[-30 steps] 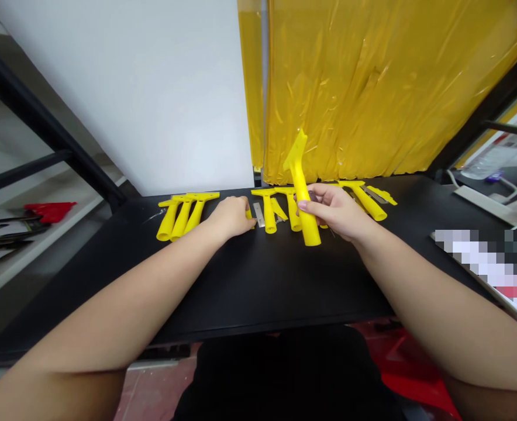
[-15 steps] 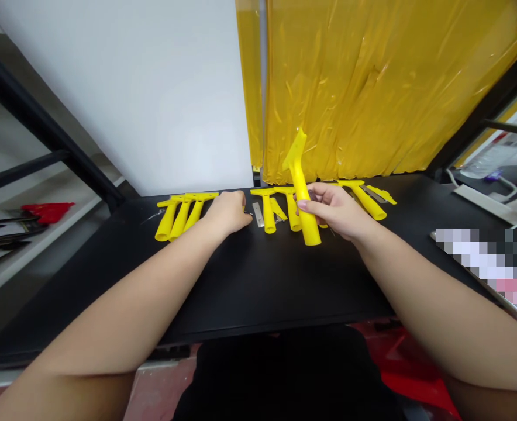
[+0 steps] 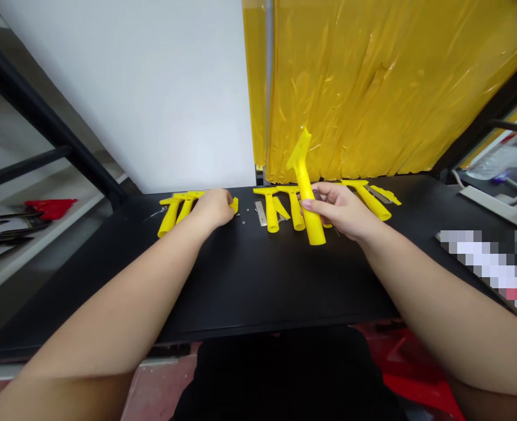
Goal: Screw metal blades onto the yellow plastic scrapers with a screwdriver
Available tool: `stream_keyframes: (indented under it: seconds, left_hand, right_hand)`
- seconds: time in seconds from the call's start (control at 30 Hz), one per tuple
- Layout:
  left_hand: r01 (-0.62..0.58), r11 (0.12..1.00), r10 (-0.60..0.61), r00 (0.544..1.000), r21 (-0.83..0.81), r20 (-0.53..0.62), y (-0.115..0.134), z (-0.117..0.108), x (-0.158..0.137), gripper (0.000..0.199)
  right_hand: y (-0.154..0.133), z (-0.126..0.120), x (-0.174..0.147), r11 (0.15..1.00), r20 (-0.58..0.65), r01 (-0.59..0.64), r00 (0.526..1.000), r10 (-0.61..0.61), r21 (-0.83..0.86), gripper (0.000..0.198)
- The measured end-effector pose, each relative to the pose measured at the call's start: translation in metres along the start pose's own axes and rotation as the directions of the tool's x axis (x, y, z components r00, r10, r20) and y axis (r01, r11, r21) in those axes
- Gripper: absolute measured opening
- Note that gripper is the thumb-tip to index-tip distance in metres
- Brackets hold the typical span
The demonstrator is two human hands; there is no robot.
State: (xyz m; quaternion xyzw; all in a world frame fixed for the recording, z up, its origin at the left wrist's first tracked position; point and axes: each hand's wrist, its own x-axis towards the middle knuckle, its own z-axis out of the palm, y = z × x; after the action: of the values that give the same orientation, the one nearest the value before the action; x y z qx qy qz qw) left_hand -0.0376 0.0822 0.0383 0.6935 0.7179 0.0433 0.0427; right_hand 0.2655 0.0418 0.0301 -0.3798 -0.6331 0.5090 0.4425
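My right hand (image 3: 338, 209) is wrapped round the lower part of a yellow plastic scraper handle (image 3: 303, 169), holding it upright and slightly tilted above the table. My left hand (image 3: 217, 207) is low over the table, fingers curled downward and mostly hidden behind its back. A small yellow plastic piece (image 3: 235, 206) shows at its fingertips; whether it is gripped I cannot make out. Under and left of that hand lie more yellow handles (image 3: 169, 221). Between the hands lie further handles (image 3: 272, 216), a flat metal blade (image 3: 261, 214) and a yellow plate (image 3: 281, 208).
Tiny metal bits (image 3: 243, 222) lie on the black table (image 3: 241, 275). At right rear are another yellow handle (image 3: 375, 204) and a yellow cover plate (image 3: 385, 195). A white panel (image 3: 175, 99) and a yellow plastic curtain (image 3: 350, 88) stand behind. Black frame bars (image 3: 57, 117) rise at left.
My left hand has shifted a little to the left, uncovering the yellow piece and small metal bits. My right hand still holds the scraper handle; the view has shifted slightly.
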Motion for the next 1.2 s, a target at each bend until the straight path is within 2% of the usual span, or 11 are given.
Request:
stream_keyframes:
  seconds: [0.17,0.33,0.43,0.53,0.67,0.83,1.2]
  left_hand:
    - [-0.012,0.998,0.010,0.999,0.054,0.048,0.000,-0.001,-0.004,0.035]
    - [-0.056,0.998,0.051,0.993,0.040,0.106,0.002,-0.005,-0.012,0.024]
    - [-0.090,0.996,0.086,0.989,0.028,0.117,0.005,-0.004,-0.015,0.039]
    - [-0.113,0.993,0.109,0.989,0.032,0.104,0.010,0.001,-0.016,0.046]
    - [-0.114,0.993,0.112,0.992,0.027,0.065,0.016,0.010,-0.012,0.038]
    - [-0.118,0.993,0.118,0.993,-0.007,0.015,0.021,0.018,-0.004,0.039]
    - [-0.223,0.967,0.217,0.974,-0.125,-0.061,0.021,0.024,-0.001,0.025]
  right_hand:
    - [-0.001,0.000,0.000,1.000,0.001,-0.006,1.000,0.006,0.016,0.043]
    - [0.000,-0.001,0.000,1.000,0.003,-0.014,1.000,0.014,0.016,0.043]
    - [0.001,-0.001,0.000,1.000,0.006,-0.010,1.000,0.010,0.016,0.043]
    - [0.001,-0.001,-0.001,1.000,0.005,-0.010,1.000,0.010,0.021,0.043]
    - [-0.001,0.001,-0.001,1.000,0.003,-0.010,1.000,0.010,0.024,0.045]
    - [-0.004,0.002,-0.002,1.000,-0.006,-0.014,1.000,0.015,0.010,0.051]
    - [-0.005,0.003,-0.002,1.000,0.009,-0.010,1.000,0.011,-0.013,0.050]
